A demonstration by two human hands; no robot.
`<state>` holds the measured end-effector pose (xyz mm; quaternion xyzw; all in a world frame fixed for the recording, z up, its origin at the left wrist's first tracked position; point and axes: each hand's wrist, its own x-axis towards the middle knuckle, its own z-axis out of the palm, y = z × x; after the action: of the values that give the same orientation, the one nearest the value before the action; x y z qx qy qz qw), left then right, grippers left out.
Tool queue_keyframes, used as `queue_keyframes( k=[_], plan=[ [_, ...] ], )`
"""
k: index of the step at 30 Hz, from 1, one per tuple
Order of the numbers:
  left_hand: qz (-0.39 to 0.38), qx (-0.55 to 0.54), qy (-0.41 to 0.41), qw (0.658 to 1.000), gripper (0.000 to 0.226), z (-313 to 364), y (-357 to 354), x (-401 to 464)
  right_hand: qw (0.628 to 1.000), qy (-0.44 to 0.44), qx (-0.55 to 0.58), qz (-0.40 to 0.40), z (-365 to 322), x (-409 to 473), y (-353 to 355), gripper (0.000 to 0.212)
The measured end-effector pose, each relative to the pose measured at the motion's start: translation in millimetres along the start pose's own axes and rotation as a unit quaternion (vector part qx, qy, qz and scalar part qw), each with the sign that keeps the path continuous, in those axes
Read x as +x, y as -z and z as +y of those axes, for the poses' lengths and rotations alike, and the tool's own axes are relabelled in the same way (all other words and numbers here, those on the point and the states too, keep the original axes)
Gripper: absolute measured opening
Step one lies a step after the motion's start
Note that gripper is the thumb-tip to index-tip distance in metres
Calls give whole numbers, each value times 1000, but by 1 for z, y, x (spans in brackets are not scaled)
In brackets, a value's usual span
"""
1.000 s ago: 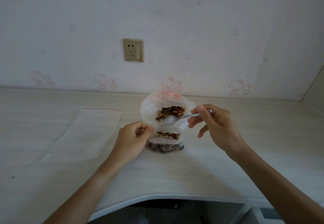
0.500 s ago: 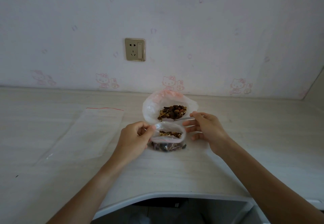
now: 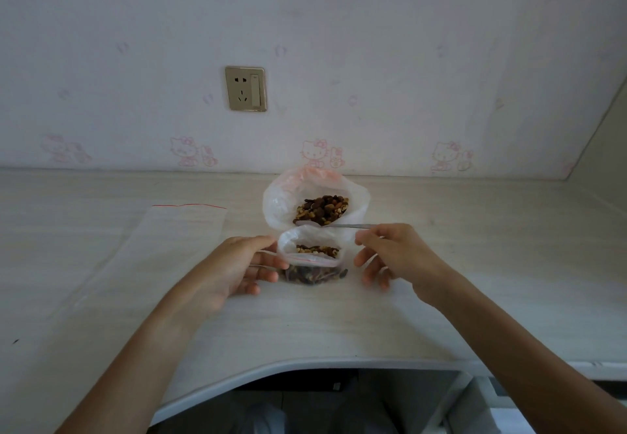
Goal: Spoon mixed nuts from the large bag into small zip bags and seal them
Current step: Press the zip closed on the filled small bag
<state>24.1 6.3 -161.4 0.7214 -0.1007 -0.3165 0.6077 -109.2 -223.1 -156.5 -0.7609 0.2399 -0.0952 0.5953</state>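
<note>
The large clear bag [image 3: 281, 202] stands open at the back of the desk, with mixed nuts [image 3: 322, 209] showing inside. A metal spoon [image 3: 349, 225] lies across its front rim, the handle pointing right and ending behind my right hand. In front of it stands the small zip bag [image 3: 312, 272], partly filled with nuts, its red-striped mouth open. My left hand [image 3: 234, 267] pinches the left side of that mouth. My right hand [image 3: 393, 253] has thumb and forefinger closed on the right side, and its lower fingers are blurred.
An empty zip bag [image 3: 169, 247] with a red strip lies flat on the pale desk [image 3: 339, 325] to the left. A wall socket [image 3: 245, 89] sits above. The desk's curved front edge runs below my forearms.
My right hand carried the spoon down from above the large bag, left it lying on the rim, and came to the small bag's right side. My left hand kept its hold.
</note>
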Motion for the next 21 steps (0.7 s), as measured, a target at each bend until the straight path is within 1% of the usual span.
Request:
queue_keyframes(
  k=[2, 4, 8, 9, 11, 12, 14, 15, 17, 18, 19, 21],
  plan=[
    [-10, -19, 12, 1000, 30, 2, 1, -2, 998, -30, 2, -57, -3, -3, -4, 27],
    [-20, -16, 6, 1000, 34, 2, 2, -3, 993, -55, 20, -100, -7, -3, -6, 29],
    [-23, 5, -28, 999, 54, 0, 3, -5, 985, -82, 64, -135, -13, -2, -8, 27],
    [-22, 11, -38, 999, 56, -1, 3, -5, 983, -86, 73, -143, -14, -3, -10, 25],
    [-23, 18, -51, 998, 52, -2, 2, -5, 982, -84, 81, -150, -14, -3, -13, 20],
    [-27, 20, -54, 998, 48, -3, 1, -5, 984, -76, 77, -144, -14, -4, -15, 18],
    [-23, 31, -66, 997, 33, -3, -2, -6, 992, -41, 45, -109, -16, -5, -19, 18],
    [-5, 43, -79, 996, 23, -2, -4, -7, 996, -13, 12, -83, -18, -6, -20, 17],
    [59, 85, -128, 986, 9, 2, -7, -8, 994, 57, -96, -19, -22, -9, -22, 15],
    [103, 123, -164, 973, 8, 5, -8, -8, 983, 93, -157, 13, -23, -10, -23, 14],
    [149, 174, -206, 951, 10, 8, -9, -8, 968, 128, -212, 40, -24, -12, -24, 14],
    [210, 283, -284, 892, 17, 13, -12, -11, 933, 186, -297, 81, -23, -14, -28, 17]
  ],
)
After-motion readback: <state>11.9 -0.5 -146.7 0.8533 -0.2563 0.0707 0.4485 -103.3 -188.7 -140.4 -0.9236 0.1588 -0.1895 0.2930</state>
